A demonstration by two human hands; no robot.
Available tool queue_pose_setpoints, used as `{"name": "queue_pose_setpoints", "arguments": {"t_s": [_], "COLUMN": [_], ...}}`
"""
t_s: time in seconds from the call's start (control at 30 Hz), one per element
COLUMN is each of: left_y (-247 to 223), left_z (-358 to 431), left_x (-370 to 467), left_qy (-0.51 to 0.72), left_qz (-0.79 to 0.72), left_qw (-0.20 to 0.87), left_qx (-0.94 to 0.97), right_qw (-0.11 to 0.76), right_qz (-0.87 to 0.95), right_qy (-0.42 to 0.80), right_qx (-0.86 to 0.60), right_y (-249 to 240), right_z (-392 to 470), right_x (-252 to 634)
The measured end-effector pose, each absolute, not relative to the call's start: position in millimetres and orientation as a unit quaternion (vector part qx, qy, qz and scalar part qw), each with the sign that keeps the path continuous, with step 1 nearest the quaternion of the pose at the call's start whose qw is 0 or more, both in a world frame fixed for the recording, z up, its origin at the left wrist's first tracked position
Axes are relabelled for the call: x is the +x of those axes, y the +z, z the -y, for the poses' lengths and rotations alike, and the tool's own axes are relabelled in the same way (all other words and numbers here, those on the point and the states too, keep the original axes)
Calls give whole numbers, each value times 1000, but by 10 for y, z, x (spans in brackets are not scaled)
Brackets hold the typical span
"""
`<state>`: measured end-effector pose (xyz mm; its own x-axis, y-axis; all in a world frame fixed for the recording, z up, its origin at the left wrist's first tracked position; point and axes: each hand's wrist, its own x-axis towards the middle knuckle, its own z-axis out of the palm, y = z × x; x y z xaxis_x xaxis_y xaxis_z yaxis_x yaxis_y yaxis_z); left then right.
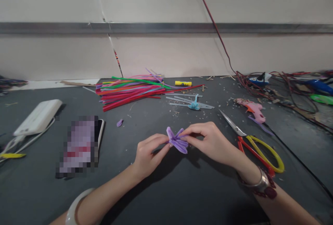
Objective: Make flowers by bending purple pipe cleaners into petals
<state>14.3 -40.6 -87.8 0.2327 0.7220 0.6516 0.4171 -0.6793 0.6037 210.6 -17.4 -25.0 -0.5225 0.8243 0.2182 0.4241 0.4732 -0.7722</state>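
A purple pipe-cleaner flower (179, 144) with several looped petals is held just above the dark tabletop, between my two hands. My left hand (151, 154) pinches it at its left side, near the base. From the right, the thumb and forefinger of my right hand (208, 140) close on one of its petals. A small loose purple petal (120, 123) lies on the table to the left. Beyond my hands sits a light blue pipe-cleaner piece (194, 104) on several clear glue sticks (179, 99).
A bundle of coloured pipe cleaners (130, 91) lies at the back, beside a yellow tube (183, 83). Scissors (241, 133) and a pink glue gun (253, 110) with a black cord are on the right. A phone (80, 145) and a white power bank (39, 115) lie left.
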Motion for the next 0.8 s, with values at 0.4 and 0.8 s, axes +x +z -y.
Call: {"name": "queue_pose_setpoints", "arguments": {"t_s": [0.4,0.8], "left_y": [-879,-851], "left_z": [442,406], "left_x": [150,167], "left_qy": [483,509], "left_qz": [-348,-398], "left_qw": [165,174], "left_qx": [786,743], "right_qw": [187,189], "right_qz": [896,887], "right_qy": [174,187], "right_qx": [-363,-379], "right_y": [-48,17], "right_z": [272,255], "right_x": [1997,1996]}}
